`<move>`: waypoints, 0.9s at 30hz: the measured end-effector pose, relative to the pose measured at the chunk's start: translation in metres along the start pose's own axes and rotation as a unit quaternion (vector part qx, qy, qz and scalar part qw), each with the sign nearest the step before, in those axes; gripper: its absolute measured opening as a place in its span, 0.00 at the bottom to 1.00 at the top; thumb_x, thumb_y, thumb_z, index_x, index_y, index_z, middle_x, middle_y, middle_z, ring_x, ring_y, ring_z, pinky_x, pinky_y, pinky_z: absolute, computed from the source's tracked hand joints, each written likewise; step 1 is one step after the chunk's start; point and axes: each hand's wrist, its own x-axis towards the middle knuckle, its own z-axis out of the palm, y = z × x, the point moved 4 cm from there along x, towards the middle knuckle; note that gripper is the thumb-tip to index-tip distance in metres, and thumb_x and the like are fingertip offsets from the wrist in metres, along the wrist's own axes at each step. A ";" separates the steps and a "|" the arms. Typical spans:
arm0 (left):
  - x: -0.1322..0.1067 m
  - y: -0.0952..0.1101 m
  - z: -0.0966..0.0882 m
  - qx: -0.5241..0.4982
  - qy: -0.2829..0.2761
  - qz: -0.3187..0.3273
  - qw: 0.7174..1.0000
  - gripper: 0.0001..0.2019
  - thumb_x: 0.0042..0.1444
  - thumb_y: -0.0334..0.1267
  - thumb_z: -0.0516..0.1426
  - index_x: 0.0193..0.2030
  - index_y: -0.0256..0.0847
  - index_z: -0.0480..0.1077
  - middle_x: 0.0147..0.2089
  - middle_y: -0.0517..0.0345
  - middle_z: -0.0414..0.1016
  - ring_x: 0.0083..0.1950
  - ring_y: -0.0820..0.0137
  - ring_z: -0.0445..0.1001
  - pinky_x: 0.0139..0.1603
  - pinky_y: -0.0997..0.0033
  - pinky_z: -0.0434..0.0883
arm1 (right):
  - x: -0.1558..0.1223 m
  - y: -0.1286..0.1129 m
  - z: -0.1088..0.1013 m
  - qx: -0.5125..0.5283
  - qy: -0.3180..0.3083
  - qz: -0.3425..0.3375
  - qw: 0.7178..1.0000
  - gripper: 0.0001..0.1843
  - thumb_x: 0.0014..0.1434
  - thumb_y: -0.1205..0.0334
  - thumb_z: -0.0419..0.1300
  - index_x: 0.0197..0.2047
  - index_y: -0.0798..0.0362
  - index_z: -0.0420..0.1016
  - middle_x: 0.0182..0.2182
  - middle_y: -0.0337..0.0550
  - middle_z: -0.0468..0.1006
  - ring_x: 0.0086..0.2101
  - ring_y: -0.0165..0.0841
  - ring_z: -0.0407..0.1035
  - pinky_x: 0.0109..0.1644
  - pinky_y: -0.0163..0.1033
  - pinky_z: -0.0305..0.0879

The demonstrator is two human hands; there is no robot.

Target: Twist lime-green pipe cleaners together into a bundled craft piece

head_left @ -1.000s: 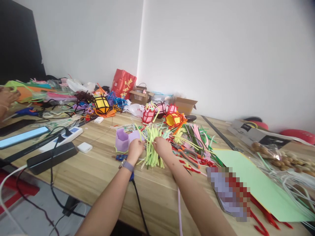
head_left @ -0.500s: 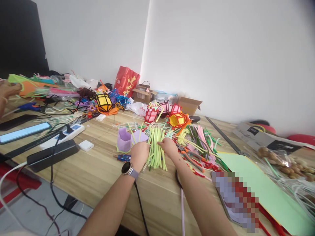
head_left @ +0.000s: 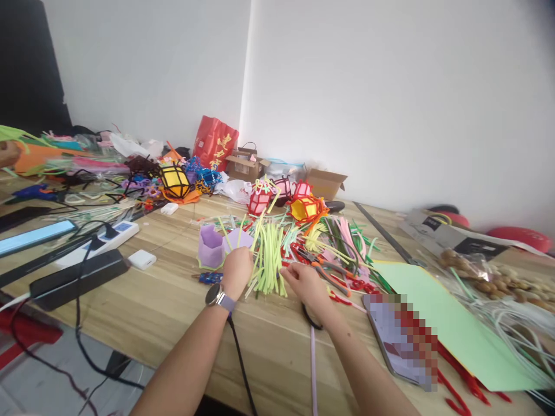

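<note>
A loose bundle of yellow-green pipe cleaners (head_left: pixel 269 254) lies on the wooden table between my hands. At its left side is my left hand (head_left: pixel 238 273), closed, with a watch on the wrist; yellow-green pipe cleaners stick up from behind its fingers. My right hand (head_left: pixel 306 284) is at the bundle's lower right edge, thumb and fingers pinched together; what they hold, if anything, is too small to make out. Behind my left hand stands a lilac six-sided cup shape (head_left: pixel 211 247) edged in yellow-green, beside a flat lilac piece (head_left: pixel 239 238). A blue tool (head_left: pixel 210 278) lies near my left wrist.
Small lanterns (head_left: pixel 304 209) stand behind the bundle. Pliers with orange-grey handles (head_left: pixel 333 278), a phone (head_left: pixel 399 341) and a pale green sheet (head_left: pixel 451 318) lie on the right. A power strip (head_left: pixel 125 231) with cables is on the left. Another person's hand (head_left: pixel 8 153) shows far left.
My right hand has moved down from the bundle's upper right to its lower right edge. My left hand stays by the bundle's left side. The whole view has shifted slightly.
</note>
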 end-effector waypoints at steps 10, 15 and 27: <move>-0.050 0.061 0.041 -0.298 -0.310 0.114 0.895 0.16 0.56 0.47 0.52 0.26 0.37 0.67 0.21 0.63 0.65 0.19 0.78 0.57 0.21 0.78 0.55 | -0.032 0.027 0.016 0.595 0.038 0.105 0.796 0.28 0.43 0.34 0.62 0.29 0.54 0.72 0.14 0.26 0.51 0.16 0.23 0.43 0.18 0.30 0.39; -0.062 0.066 0.045 -0.249 -0.372 0.146 0.882 0.15 0.56 0.44 0.51 0.23 0.38 0.67 0.19 0.65 0.62 0.18 0.78 0.53 0.20 0.76 0.51 | -0.031 0.041 0.009 0.615 0.080 0.110 0.777 0.27 0.41 0.37 0.65 0.28 0.56 0.72 0.13 0.27 0.56 0.14 0.21 0.47 0.17 0.29 0.42; -0.061 0.067 0.037 -0.223 -0.347 0.204 0.888 0.14 0.55 0.44 0.53 0.23 0.39 0.69 0.16 0.65 0.60 0.17 0.76 0.56 0.21 0.75 0.52 | -0.037 0.039 -0.003 0.451 0.081 0.068 0.886 0.27 0.49 0.34 0.57 0.28 0.53 0.69 0.12 0.28 0.57 0.14 0.24 0.50 0.17 0.30 0.45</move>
